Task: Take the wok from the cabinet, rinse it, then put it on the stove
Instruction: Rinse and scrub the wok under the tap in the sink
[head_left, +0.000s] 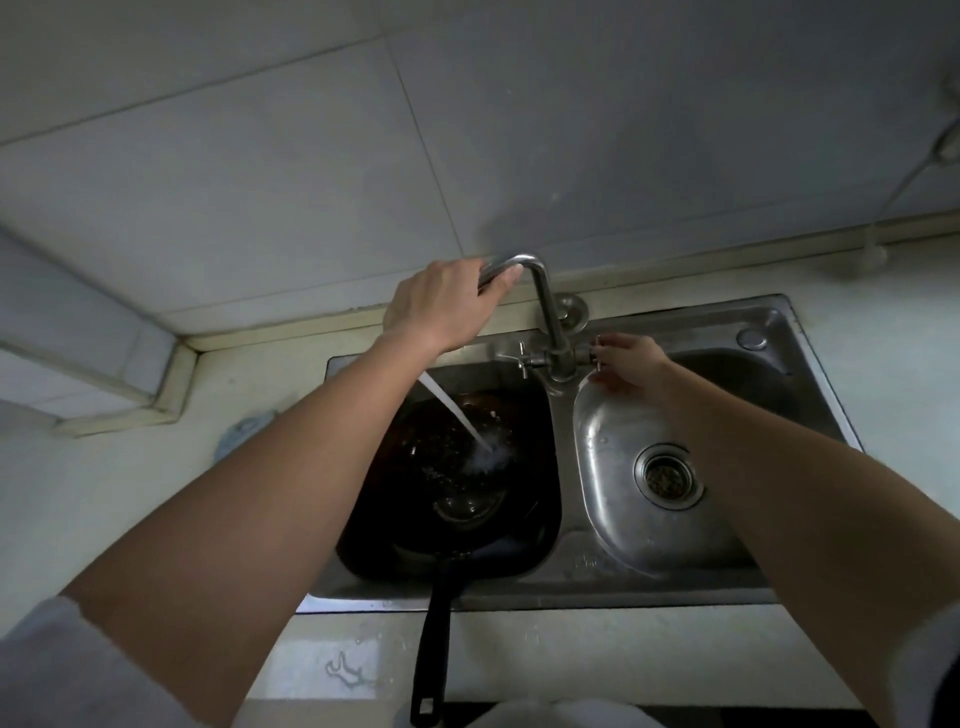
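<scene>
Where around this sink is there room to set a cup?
The right basin is bare around its drain. The counter left of the sink is open up to a bluish cloth. The wok fills the left basin, its handle crossing the front ledge; the left hand and right hand crowd the faucet.

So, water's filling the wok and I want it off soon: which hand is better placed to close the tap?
The right hand: it pinches the tap handle, while the left hand grips the spout.
</scene>
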